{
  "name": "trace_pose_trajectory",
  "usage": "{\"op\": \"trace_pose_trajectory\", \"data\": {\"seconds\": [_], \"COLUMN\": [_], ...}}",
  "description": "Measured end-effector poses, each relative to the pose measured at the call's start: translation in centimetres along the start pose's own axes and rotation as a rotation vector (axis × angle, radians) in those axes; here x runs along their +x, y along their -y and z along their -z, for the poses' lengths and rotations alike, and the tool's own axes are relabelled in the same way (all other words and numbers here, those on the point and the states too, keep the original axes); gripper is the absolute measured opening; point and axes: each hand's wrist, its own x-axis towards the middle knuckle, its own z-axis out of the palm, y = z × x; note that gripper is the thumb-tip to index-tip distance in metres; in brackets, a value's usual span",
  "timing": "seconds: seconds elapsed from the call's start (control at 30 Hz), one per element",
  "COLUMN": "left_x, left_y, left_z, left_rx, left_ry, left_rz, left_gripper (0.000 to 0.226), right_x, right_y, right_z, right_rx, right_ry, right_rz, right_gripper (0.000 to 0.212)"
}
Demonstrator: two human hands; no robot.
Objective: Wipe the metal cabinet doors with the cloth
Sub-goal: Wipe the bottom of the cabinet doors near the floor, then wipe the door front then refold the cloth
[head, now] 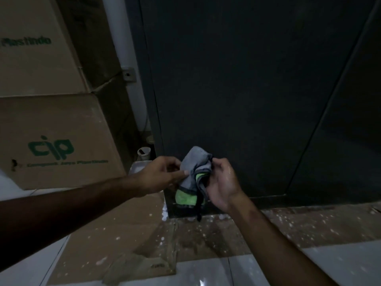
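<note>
Fingers of both our left hand and right hand are pinching the bunched grey-green cloth between them, hanging upright just before the cabinet door ahead, both hands equally near.

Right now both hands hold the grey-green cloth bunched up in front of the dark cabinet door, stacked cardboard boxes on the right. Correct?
Not quite. The head view shows the cardboard boxes on the left. Otherwise right: left hand and right hand hold the bunched cloth before the cabinet door.

Bare cabinet door ahead; stacked cardboard boxes crowding its left edge.
</note>
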Motion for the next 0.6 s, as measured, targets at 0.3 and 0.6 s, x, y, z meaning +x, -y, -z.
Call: {"op": "trace_pose_trajectory", "data": {"seconds": [0.3,0.6], "left_x": [-1.2,1.0], "left_y": [0.4,-4.4], "left_z": [2.0,1.2], "left_rx": [0.242,0.325], "left_ry": [-0.204,-1.315], "left_rz": [-0.172,-0.173], "left_gripper": [0.021,0.028], "right_x": [2.0,2.3], "right_y": [6.8,8.9], "right_z": [-4.1,-10.9], "right_rx": [-1.537,-1.631], "right_ry": [0.175,0.067], "right_rz": [0.369,0.886], "right_gripper": [0.024,0.025]}}
